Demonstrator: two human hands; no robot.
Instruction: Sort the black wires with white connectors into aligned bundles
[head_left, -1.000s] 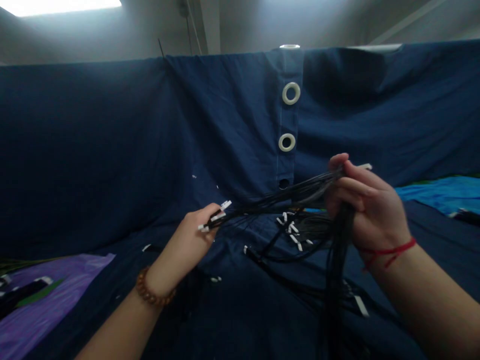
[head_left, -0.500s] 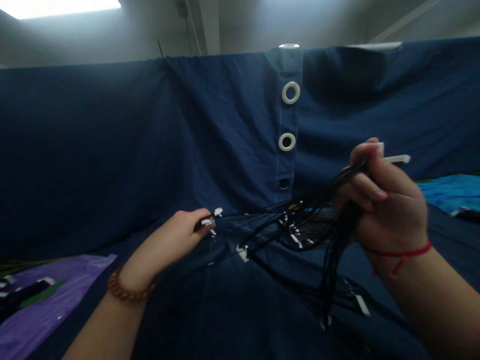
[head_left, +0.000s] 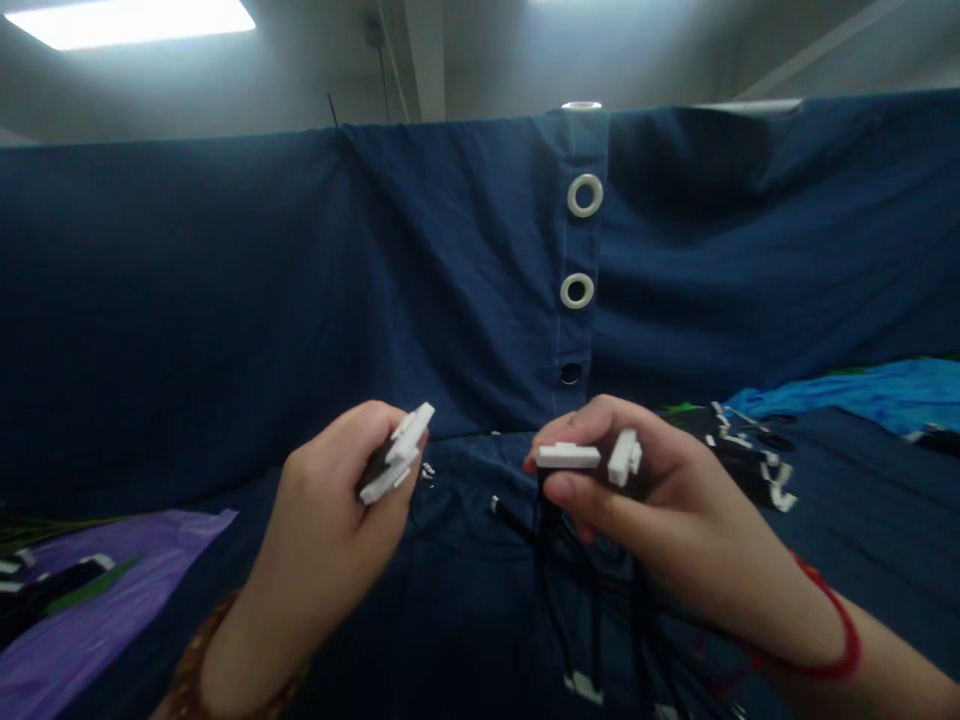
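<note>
Beneath a bright ceiling light point(head_left: 135, 22), from the head view, saw a dark blue curtain point(head_left: 465, 270) with pale rings point(head_left: 565, 291) hung behind a blue-clothed surface point(head_left: 847, 475), with purple sheeting point(head_left: 165, 570) at left and bright blue sheeting point(head_left: 885, 395) far right. Over it, clamped left hand point(head_left: 330, 510) on white connectors point(head_left: 411, 433), right hand point(head_left: 660, 490) on white-ended black cables point(head_left: 551, 590).
</note>
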